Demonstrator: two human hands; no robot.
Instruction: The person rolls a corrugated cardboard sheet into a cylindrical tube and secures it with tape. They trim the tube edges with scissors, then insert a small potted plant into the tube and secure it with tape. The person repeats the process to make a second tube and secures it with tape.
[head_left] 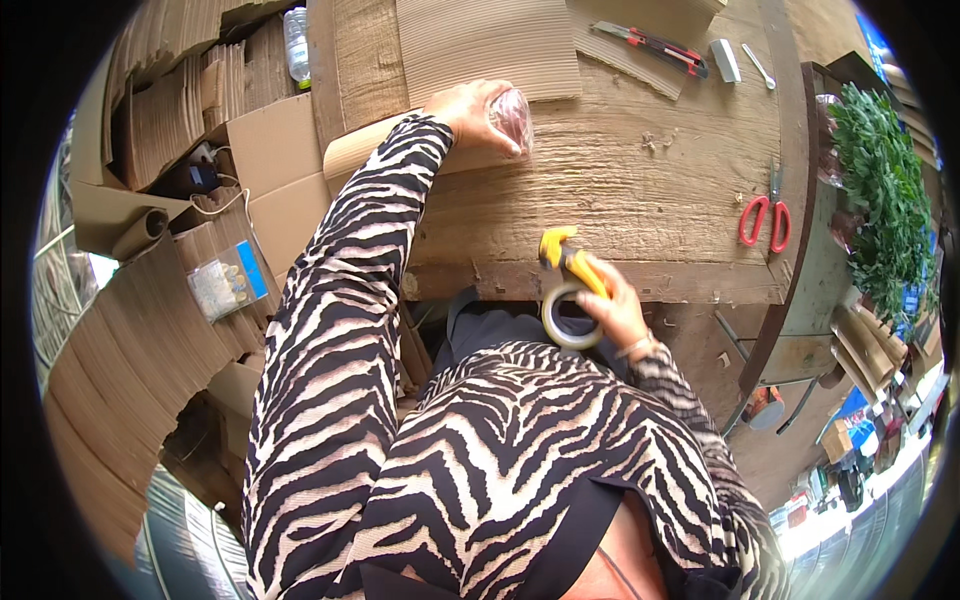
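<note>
A roll of corrugated cardboard (370,148) lies across the wooden table, and my left hand (465,112) is wrapped over its right end. Clear plastic with something reddish inside (512,118) shows at that end; what it wraps I cannot make out. At the table's front edge, my right hand (622,318) grips a yellow tape dispenser (585,270). A roll of tape (556,330) sits on it, just in front of my body. Whether a strip of tape runs from the dispenser to the cardboard roll is too faint to tell.
Flat corrugated sheets (490,45) lie at the back. A red utility knife (655,48), a white block (725,61), a small white spoon (759,66) and red-handled scissors (766,220) are on the right. Cardboard stacks (130,320) fill the left; green foliage (880,190) stands far right.
</note>
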